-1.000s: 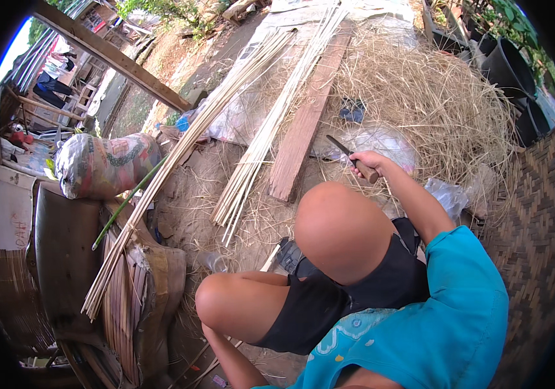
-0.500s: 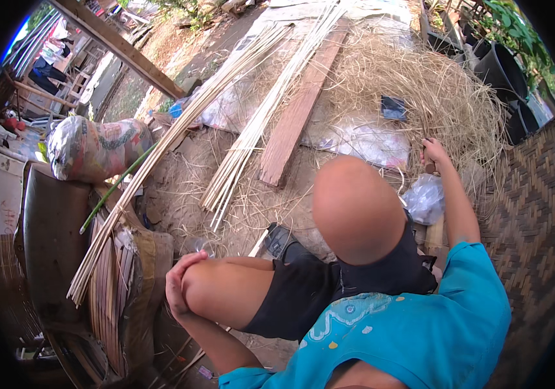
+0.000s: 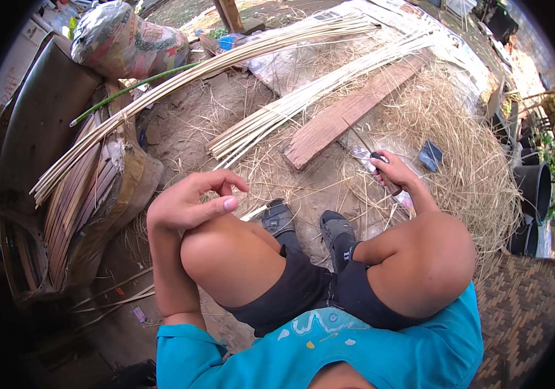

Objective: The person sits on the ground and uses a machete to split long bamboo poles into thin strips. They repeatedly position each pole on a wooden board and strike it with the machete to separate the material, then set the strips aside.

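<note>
Two hands of mine are apart. My right hand point(image 3: 394, 174) is closed around the handle of a slim, dark-bladed knife with a brown handle point(image 3: 377, 156), between my right knee and a flat, reddish-brown wooden plank point(image 3: 355, 115). Its blade slants up and away from my legs toward the plank, which looks the safer way to hold an edge while squatting. My left hand point(image 3: 194, 200) has hold of nothing; it hangs half open over my bare left knee point(image 3: 216, 249), fingers loosely curled and thumb out, probably propped there for balance.

Beside the plank lies a bundle of whitish, thin split strips point(image 3: 313, 92), roughly lined up, perhaps to stop them tangling. A longer bundle of yellowish, slender strips point(image 3: 161, 107) passes over a worn, brown, curved seat-like frame point(image 3: 44, 123), which seems to prop that end off the ground. One smooth green stalk point(image 3: 138, 86) lies alongside, near a bulging, multicoloured plastic sack point(image 3: 128, 42).

Under my feet is bare brown earth point(image 3: 190, 139), littered with fibres. Beyond my right hand spreads a heap of straw-coloured, curly shavings point(image 3: 462, 133), with round black plastic buckets point(image 3: 534, 188) past it. A brown woven panel point(image 3: 530, 318) fills the lower right.
</note>
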